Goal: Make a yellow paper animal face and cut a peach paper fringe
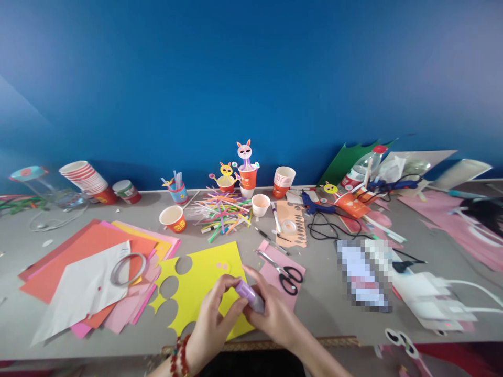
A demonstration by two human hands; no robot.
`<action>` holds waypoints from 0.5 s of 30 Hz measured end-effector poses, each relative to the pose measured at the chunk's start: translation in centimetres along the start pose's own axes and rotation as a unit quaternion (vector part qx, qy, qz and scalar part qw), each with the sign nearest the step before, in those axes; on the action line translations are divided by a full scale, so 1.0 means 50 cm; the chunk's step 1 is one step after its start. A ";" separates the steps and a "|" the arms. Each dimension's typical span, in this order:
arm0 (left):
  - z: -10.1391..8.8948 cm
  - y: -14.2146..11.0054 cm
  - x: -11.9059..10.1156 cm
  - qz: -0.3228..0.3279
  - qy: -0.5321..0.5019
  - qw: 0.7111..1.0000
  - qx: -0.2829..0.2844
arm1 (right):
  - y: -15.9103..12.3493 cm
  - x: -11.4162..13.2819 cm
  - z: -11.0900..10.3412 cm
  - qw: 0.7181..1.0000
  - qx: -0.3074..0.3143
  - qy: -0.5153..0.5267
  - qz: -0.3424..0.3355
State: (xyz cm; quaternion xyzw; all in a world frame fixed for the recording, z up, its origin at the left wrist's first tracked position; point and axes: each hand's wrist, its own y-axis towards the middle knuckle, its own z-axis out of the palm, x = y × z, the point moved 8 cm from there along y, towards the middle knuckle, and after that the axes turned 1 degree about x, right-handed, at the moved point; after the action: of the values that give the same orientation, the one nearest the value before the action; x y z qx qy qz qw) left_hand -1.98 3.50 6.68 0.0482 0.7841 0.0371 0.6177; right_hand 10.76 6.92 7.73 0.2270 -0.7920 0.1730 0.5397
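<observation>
A short lilac tube that looks like a glue stick [250, 296] is held between both hands, tilted. My left hand [215, 310] pinches its upper left end with thumb and forefinger. Around its lower right end, my right hand [274, 310] has its fingers wrapped. Beneath the hands lies a yellow paper sheet [208, 267] with round holes cut along its left side. Two small pale pink dots [222, 266] rest on that sheet. Just right of the hands, black-handled scissors [283, 271] lie on pink paper [271, 269].
Coloured paper [84, 243] is stacked at left, with a tape roll [128, 269] on it. Straw pieces [222, 212], paper cups [173, 217] and cup animals [247, 175] stand behind. To the right are a blue glue gun [314, 204], black cable, a pixelated patch and a power strip [428, 301].
</observation>
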 end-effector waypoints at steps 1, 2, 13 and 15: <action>0.003 -0.002 0.001 0.000 0.005 1.000 0.003 | -0.001 0.002 -0.003 1.000 -0.004 -0.008 0.003; 0.005 -0.004 0.002 0.001 0.006 1.000 0.005 | -0.001 0.003 -0.005 1.000 -0.008 -0.015 0.005; 0.001 0.041 -0.032 0.034 -0.106 0.994 0.017 | 0.020 0.030 -0.068 0.999 -0.046 -0.010 -0.024; -0.024 0.045 -0.042 0.049 -0.080 0.996 0.002 | 0.044 0.020 -0.133 0.993 -0.094 -0.064 -0.028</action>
State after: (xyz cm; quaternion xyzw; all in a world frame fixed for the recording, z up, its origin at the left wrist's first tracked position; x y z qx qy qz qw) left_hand -2.57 5.49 9.23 0.0905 0.7288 0.0615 0.6759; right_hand 14.41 12.03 10.98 0.2076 -0.8311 0.0675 0.5115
